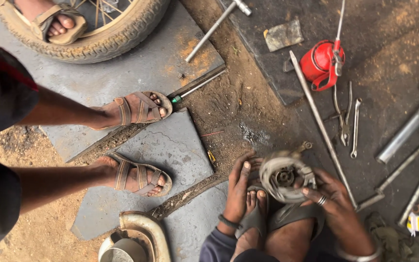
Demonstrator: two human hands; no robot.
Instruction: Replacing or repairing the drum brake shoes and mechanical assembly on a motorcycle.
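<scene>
Low in the frame, right of centre, a round, grimy metal machine part is held over the person's own feet, which rest in dark sandals. It is gripped by the right hand, whose fingers are curled around its right and lower rim; a ring is worn on one of them and a bangle on the wrist. The left hand is laid flat just left of the part, fingers stretched upward and close together, the fingertips near the part's left edge; whether the part is actually touched by it cannot be told. A dark band is seen on that wrist.

At the left of the frame, another person's two legs are stretched in from the edge, the feet in brown strapped sandals set on grey stone slabs. In the upper left, a worn tyre with spokes is seen, a third sandalled foot placed inside it.

To the right of the held part, a long thin metal rod is laid diagonally on the dark ground. Above it, a red oil can is set down, with pliers and a spanner just below. Further right, several socket wrenches are scattered. At the bottom left, a curved metal pipe is seen beside a bowl.
</scene>
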